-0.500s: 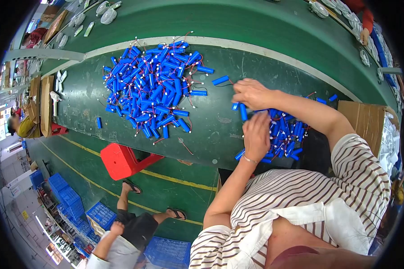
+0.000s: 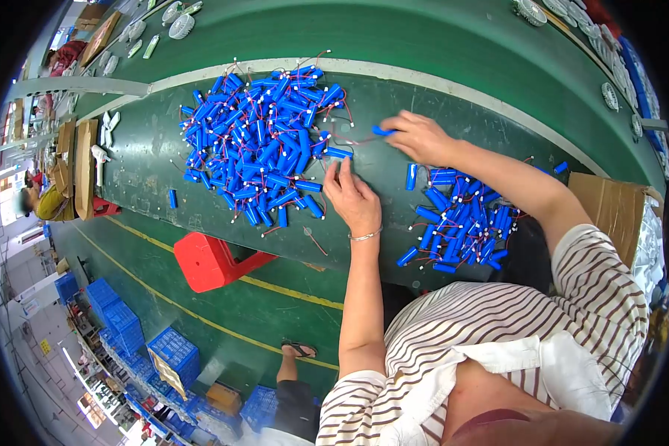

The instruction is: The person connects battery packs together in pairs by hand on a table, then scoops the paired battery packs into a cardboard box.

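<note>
My left hand (image 2: 355, 202), with a bracelet at the wrist, reaches to the right edge of a large heap of blue batteries (image 2: 264, 141) with red and black wires and white plugs. Its fingers are apart, the tips beside or touching one blue battery (image 2: 339, 153); contact is hard to tell. Farther right, my right hand (image 2: 422, 140) pinches a single battery (image 2: 382, 131) above the green tabletop, its wire trailing left. Below that hand lies a smaller group of batteries (image 2: 468, 223), close to my body.
A green conveyor (image 2: 394, 37) with white fan parts runs behind the table. An open cardboard box (image 2: 606, 204) stands at the right. A lone battery (image 2: 172, 198) lies left. A red stool (image 2: 204, 262) stands by the table; blue crates (image 2: 175, 357) and another person's leg are beyond.
My left hand has moved left from the smaller group to the heap's edge. My right hand has closed on the single battery. The other person has moved toward the bottom of the view.
</note>
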`<state>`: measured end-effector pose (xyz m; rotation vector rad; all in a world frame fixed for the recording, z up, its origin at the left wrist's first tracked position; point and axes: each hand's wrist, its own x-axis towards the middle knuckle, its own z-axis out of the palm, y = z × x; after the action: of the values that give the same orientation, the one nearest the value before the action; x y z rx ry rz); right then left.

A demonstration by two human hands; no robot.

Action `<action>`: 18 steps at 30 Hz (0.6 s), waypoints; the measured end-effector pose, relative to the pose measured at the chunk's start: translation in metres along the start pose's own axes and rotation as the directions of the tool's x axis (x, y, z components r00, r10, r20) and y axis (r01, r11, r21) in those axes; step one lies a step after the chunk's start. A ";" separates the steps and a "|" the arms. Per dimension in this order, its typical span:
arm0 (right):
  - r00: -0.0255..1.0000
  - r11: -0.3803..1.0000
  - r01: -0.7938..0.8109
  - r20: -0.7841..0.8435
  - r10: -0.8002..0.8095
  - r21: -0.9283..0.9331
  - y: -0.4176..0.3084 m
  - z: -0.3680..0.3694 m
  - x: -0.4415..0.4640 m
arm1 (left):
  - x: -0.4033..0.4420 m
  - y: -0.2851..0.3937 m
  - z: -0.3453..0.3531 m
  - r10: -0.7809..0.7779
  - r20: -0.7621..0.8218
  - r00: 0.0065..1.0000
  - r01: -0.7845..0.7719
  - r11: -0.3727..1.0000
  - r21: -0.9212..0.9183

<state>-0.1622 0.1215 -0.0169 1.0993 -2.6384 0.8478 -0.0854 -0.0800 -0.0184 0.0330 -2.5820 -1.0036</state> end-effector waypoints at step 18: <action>0.979 0.991 -0.097 0.186 0.080 0.088 -0.008 -0.023 -0.029 | -0.009 0.036 0.045 0.128 0.125 0.984 -0.107 0.981 -0.160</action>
<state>-0.1379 0.1475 -0.0045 1.1406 -2.8428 0.9433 -0.0883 -0.0221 -0.0283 -0.2326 -2.5820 -1.1922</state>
